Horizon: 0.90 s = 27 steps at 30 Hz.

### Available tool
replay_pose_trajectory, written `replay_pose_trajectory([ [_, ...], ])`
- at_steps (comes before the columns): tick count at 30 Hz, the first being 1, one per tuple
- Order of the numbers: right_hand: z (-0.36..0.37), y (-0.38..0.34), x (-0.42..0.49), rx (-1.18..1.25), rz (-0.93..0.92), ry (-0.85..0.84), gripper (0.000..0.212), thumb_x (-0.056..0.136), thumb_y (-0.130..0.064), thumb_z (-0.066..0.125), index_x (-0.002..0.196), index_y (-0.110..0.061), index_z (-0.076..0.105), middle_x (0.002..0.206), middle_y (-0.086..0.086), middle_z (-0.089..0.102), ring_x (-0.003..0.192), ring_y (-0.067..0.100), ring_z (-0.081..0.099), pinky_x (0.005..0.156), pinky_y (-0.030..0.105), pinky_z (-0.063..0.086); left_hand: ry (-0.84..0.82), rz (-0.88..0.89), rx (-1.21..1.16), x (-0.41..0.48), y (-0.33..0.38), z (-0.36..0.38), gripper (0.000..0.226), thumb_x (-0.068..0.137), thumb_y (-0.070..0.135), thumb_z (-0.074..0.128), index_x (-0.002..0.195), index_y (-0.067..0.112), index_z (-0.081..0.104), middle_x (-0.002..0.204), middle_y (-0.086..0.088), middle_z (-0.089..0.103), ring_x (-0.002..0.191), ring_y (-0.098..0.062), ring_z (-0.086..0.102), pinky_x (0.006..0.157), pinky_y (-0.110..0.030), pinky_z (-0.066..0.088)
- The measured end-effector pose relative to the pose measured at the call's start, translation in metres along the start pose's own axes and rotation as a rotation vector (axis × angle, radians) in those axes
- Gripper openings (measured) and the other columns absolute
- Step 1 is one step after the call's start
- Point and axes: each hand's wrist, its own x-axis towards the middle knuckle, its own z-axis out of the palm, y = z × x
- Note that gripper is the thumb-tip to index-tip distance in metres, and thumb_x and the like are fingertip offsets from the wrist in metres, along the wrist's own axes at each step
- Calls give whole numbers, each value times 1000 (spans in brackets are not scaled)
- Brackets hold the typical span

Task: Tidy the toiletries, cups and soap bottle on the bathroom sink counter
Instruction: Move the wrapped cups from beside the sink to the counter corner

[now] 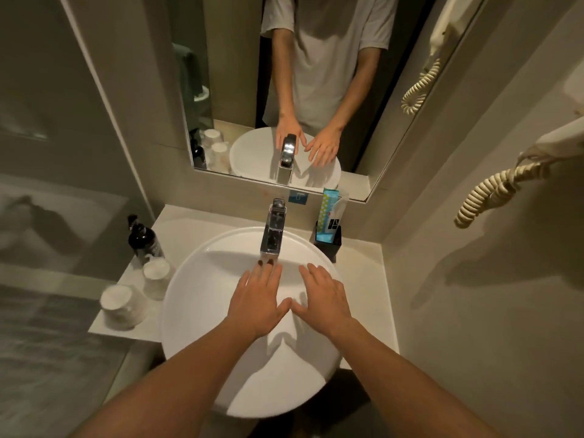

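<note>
Porcelain basin fills the counter; my left hand and right hand hover flat above it, fingers spread, empty. Two upturned cups sit at its left, the dark soap bottle behind them; toiletries stand in a black holder beside the tap.

Beige walls, a wall mirror, dim warm light.

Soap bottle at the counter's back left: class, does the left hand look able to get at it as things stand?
Probably yes. The left hand is open and empty over the basin; the soap bottle stands behind two upside-down cups, reachable over them.
</note>
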Motion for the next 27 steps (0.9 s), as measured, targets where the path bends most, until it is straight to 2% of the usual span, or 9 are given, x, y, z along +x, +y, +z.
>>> replay_pose_trajectory([
  [4, 9, -33, -6, -6, -80, -15, 84, 89, -61, 56, 158, -27, 22, 167, -1, 23, 155, 22, 18, 120, 46, 24, -15, -86, -28, -34, -24, 0, 80, 98, 63, 29, 160, 20, 3, 170, -5, 4, 156, -25, -2, 125, -45, 5],
  [8, 15, -64, -9, -16, -152, -10, 83, 87, -67, 56, 155, -28, 26, 163, -2, 30, 152, 22, 25, 118, 44, 28, -15, -186, 8, -64, -49, -7, 78, 100, 63, 23, 160, 21, -1, 170, -4, -4, 156, -24, -7, 125, -46, 1],
  [12, 13, -94, -7, -23, -227, -16, 82, 87, -62, 59, 155, -28, 27, 161, -3, 33, 149, 21, 30, 116, 44, 30, -10, -294, 20, -88, -71, -17, 76, 101, 61, 21, 160, 22, -5, 169, -2, -9, 155, -24, -10, 125, -47, -1],
  [20, 16, -154, 1, -41, -357, -65, 81, 90, -65, 55, 157, -29, 25, 166, 0, 28, 152, 25, 28, 120, 49, 27, 64, -498, -21, -132, -112, -35, 77, 100, 62, 27, 160, 20, 4, 170, -4, 1, 156, -25, -3, 125, -48, 3],
  [27, 10, -207, 28, -14, -534, -112, 75, 89, -60, 61, 153, -29, 36, 158, -3, 43, 143, 24, 43, 116, 46, 36, 145, -673, -82, -162, -149, -44, 76, 98, 59, 34, 159, 19, 12, 169, -6, 12, 155, -28, 7, 125, -48, 10],
])
